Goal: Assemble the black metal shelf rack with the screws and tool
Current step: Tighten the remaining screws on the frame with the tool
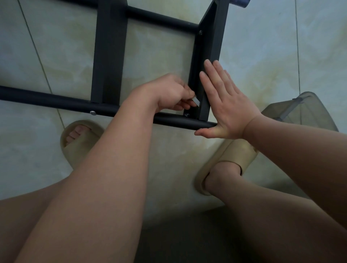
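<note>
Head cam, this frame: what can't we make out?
All head view.
Tool: only a silver tip shows; the left hand gripping it covers the rest, type unclear.
Corner screw: too small and dark to tell whether it is seated.
Rack: cut off by the top and left edges.
Blue object: mostly beyond the top edge.
Right hand: flat on the upright, hiding that face.

I'm over a pale, glossy tiled floor [56,47] crossed by thin grout lines. My left foot wears a beige foam slide sandal [82,142] at near left, toes showing. Its matching right sandal [234,155] lies at near right, angled toward the far right. Beyond it, at the right, stands a translucent grey plastic object [300,112]. A dark blue thing [241,2] is cut off at the far edge.
</note>
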Demonstrator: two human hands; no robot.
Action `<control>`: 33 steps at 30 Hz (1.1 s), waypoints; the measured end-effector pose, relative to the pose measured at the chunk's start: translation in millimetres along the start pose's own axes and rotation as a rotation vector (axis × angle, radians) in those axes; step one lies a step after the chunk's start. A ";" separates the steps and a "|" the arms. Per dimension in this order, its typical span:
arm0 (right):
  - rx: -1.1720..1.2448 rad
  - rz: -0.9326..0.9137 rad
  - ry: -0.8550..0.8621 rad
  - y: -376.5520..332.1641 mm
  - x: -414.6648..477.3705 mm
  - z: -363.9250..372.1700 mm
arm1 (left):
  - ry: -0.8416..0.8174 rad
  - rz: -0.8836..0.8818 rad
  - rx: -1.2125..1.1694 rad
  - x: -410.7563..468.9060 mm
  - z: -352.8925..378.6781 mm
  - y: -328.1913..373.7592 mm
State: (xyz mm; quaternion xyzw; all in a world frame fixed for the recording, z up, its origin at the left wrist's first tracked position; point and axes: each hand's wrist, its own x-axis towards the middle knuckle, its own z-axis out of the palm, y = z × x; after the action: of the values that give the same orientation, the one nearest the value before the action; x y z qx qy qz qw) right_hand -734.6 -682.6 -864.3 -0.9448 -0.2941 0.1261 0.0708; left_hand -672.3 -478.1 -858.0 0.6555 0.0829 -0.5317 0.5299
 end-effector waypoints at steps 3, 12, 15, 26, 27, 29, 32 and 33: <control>-0.001 0.001 0.001 0.0 0.0 0.5 | -0.017 -0.016 0.012 -0.3 -3.8 0.0; 0.005 -0.001 0.020 1.1 -0.7 3.6 | -0.068 -0.058 0.090 -4.2 -12.4 -2.3; 0.010 -0.005 0.025 1.7 -0.4 4.6 | -0.088 -0.072 0.128 -6.7 -14.2 -1.1; 0.003 -0.004 0.021 1.5 -0.5 4.0 | -0.126 -0.074 0.397 -6.9 -15.7 -4.3; 0.003 -0.004 0.021 1.4 -0.5 3.9 | -0.118 -0.072 0.432 -7.0 -15.5 -4.3; 0.002 -0.003 0.018 1.3 -0.5 3.6 | -0.117 -0.075 0.472 -7.5 -13.6 -4.6; 0.004 -0.001 0.018 1.0 -0.7 3.4 | -0.121 -0.077 0.496 -7.7 -11.2 -5.0; 0.005 -0.001 0.018 1.0 -0.7 3.3 | -0.121 -0.074 0.503 -8.1 -10.9 -4.8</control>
State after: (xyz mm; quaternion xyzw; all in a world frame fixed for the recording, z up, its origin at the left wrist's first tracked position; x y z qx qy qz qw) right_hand -735.5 -683.6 -867.6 -0.9456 -0.2935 0.1185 0.0757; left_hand -672.3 -463.8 -855.9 0.7301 -0.0599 -0.5929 0.3346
